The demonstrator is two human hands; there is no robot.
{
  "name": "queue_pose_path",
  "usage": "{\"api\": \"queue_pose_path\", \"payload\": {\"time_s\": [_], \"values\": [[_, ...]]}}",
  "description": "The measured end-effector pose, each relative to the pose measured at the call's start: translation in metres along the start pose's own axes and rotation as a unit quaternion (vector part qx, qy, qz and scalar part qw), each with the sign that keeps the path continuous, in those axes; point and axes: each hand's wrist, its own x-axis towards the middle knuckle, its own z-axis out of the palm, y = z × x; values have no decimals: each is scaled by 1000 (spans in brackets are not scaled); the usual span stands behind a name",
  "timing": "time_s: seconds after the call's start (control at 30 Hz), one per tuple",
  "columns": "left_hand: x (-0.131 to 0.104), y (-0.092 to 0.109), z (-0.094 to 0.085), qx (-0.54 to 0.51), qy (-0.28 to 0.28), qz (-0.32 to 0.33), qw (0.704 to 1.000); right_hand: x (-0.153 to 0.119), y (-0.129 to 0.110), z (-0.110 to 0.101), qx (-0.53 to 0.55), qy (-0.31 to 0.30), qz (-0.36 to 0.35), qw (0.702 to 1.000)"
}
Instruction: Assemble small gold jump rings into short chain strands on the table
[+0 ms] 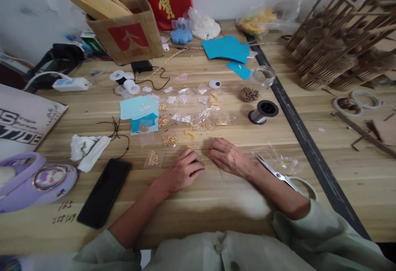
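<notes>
A thin gold chain (205, 161) lies between my two hands on the wooden table. My left hand (186, 169) rests low over the tabletop, its fingers curled together and the tips closed at the chain. Facing it, my right hand (228, 156) has its fingers bent and pressed together on the chain; a short gold tail hangs out below that palm. Exactly how the fingertips grip is hidden. Just beyond the hands lie loose gold findings (189, 134), a pile of gold beads (170, 140) and a small bag of gold rings (153, 159).
Scissors (280, 176) lie beside my right forearm, near a wire spool (263, 111) and a jar of beads (250, 94). At left are a black phone (104, 192) and a purple bottle (52, 180). Wooden frames (337, 44) stand at the back right.
</notes>
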Motion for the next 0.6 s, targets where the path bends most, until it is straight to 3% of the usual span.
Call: {"api": "queue_pose_path", "payload": {"time_s": [0.2,0.4,0.6], "values": [[3,0,-1,-29,17,-13,999,-1,0,3,-20,-1,11,1000],[3,-6,8,-20,71,-41,996,0,1,3,-19,4,5,1000],[6,-6,14,14,63,-41,997,1,1,3,-16,5,2,1000]]}}
